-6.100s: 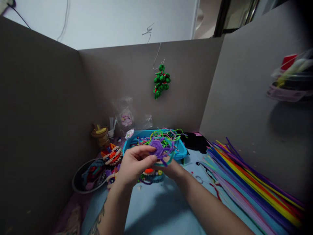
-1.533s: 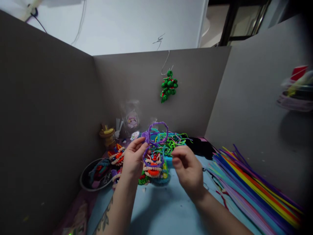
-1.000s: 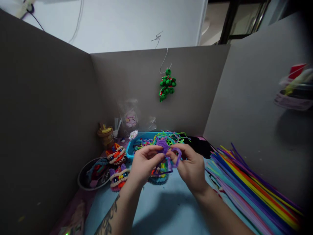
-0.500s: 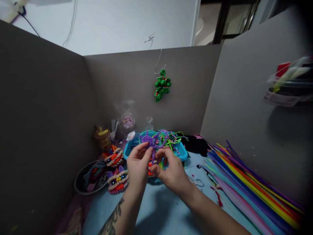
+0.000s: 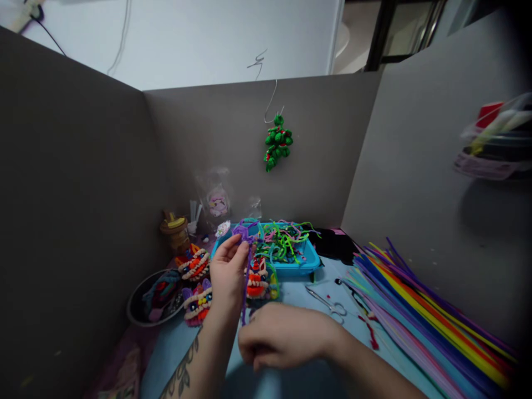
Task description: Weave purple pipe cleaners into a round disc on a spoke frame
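Note:
My left hand (image 5: 226, 269) is closed, pinching a purple pipe-cleaner piece (image 5: 241, 232) with loops at its top, in front of the blue basket. From that piece a long purple strand (image 5: 246, 282) hangs down toward me. Lower and closer, my right hand (image 5: 286, 335) has its fingers curled round the strand's lower end; the back of the hand hides the fingertips. Just behind the strand stands an orange and cream lion-like pipe-cleaner figure (image 5: 256, 280). Two similar figures, one with purple ears (image 5: 198, 302) and one orange (image 5: 195, 265), sit left of my left hand.
The blue basket (image 5: 293, 270) holds tangled green and pink pipe-cleaner scraps. Scissors (image 5: 328, 302) lie on the light blue table. Long coloured pipe cleaners (image 5: 428, 310) spread along the right. A metal bowl (image 5: 135, 310) stands left; a green ornament (image 5: 277, 143) hangs on the back panel.
My right hand has moved down and toward me, drawing the purple strand straight. The left hand has shifted slightly left with the purple piece. The scissors and orange figure show more fully.

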The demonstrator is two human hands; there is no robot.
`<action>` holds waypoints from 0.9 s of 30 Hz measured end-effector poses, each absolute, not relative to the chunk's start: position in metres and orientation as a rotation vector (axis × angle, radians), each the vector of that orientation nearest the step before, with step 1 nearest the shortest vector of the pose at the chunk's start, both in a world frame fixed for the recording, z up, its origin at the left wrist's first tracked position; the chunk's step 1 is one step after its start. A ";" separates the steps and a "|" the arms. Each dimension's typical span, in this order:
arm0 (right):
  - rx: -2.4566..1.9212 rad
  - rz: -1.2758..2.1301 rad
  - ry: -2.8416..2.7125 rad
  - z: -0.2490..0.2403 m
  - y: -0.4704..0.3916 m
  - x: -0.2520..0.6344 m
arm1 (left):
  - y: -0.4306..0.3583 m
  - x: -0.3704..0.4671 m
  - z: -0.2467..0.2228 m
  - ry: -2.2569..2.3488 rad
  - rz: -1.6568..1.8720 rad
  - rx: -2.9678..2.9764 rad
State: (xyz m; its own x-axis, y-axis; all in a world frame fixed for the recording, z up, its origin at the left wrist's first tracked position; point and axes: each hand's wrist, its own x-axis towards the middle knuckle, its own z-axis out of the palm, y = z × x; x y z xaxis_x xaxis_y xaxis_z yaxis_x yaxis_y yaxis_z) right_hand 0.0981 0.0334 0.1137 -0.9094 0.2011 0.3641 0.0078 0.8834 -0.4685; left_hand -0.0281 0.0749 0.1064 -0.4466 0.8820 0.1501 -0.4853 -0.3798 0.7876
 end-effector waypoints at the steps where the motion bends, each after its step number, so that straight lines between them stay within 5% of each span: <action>1: -0.108 0.698 -2.663 0.114 0.032 0.099 | 0.076 -0.029 0.106 0.842 1.947 0.711; 8: -0.575 0.680 -2.457 0.127 0.046 0.115 | 0.071 -0.035 0.106 0.983 1.952 0.927; 15: -0.695 0.019 -1.716 0.110 0.076 0.124 | 0.059 -0.025 0.117 1.059 1.823 1.081; 27: -0.746 0.059 -1.688 0.115 0.077 0.127 | 0.050 -0.021 0.118 1.121 1.603 1.262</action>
State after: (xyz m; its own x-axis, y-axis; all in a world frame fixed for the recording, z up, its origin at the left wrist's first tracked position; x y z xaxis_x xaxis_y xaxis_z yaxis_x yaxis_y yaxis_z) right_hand 0.1274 0.0772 0.1154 -0.0643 0.5007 0.8632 0.4392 0.7909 -0.4261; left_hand -0.0208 0.0501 0.1182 -0.1910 0.9410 0.2793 -0.0604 -0.2953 0.9535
